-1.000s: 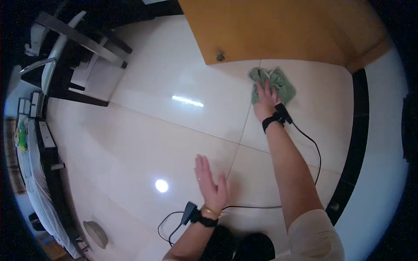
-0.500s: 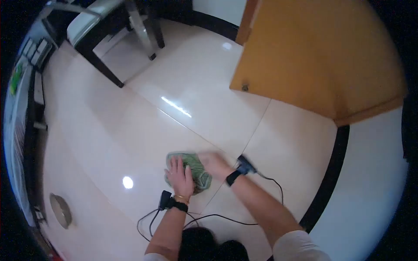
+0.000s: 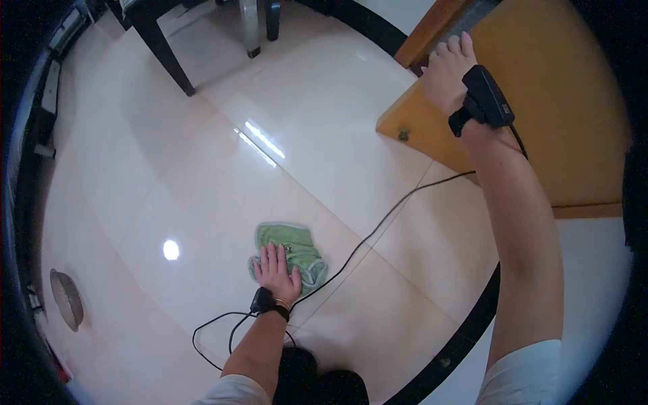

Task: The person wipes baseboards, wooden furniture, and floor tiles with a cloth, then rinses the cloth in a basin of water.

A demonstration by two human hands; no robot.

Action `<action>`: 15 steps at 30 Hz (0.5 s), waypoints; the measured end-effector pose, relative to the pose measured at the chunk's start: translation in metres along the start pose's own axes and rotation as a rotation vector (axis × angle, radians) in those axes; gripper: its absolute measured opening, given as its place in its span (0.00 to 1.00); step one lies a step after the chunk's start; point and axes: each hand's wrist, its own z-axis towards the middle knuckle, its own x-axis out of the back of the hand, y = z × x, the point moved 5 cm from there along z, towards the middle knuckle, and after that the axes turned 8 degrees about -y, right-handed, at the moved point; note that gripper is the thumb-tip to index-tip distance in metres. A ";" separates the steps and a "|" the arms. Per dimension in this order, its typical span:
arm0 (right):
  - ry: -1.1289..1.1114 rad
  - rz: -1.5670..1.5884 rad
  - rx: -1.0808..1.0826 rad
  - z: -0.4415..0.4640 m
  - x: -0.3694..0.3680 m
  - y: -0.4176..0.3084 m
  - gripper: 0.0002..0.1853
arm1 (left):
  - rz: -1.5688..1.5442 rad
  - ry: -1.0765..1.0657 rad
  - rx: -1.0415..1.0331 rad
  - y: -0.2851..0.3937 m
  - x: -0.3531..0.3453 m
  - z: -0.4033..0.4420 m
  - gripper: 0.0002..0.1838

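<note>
My left hand (image 3: 277,275) lies flat on a green cloth (image 3: 290,237) with a pale border, its fingers stretched out. The cloth is spread on the tiled floor, with folds at its right and lower sides. Up and to the right, my right hand (image 3: 449,75) is at the free edge of a wooden door (image 3: 553,101). Its fingers are apart and lie over that edge; whether they press on the door cannot be made out. Both wrists wear a black strap with a small black device, and no loose object shows in the right hand.
A black cable (image 3: 398,202) runs over the floor between the two wrists. A dark-legged chair (image 3: 165,54) stands at the upper left. A round, shallow object (image 3: 66,300) is at the lower left. Dark skirting (image 3: 452,351) borders the wall at the right.
My right hand has left the cloth's right side and moved up and right to the door's edge. My left hand stays on the cloth, which now shows more fully. The camera view has shifted.
</note>
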 end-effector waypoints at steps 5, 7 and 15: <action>0.101 0.008 0.058 -0.032 0.017 -0.003 0.14 | -0.017 0.045 -0.041 -0.002 -0.005 -0.002 0.40; 0.126 0.042 0.032 -0.054 0.024 -0.010 0.12 | -0.020 0.052 -0.048 -0.003 -0.006 -0.003 0.40; -0.078 0.092 0.164 -0.206 0.097 -0.049 0.10 | -0.116 0.073 -0.104 -0.003 -0.002 -0.004 0.51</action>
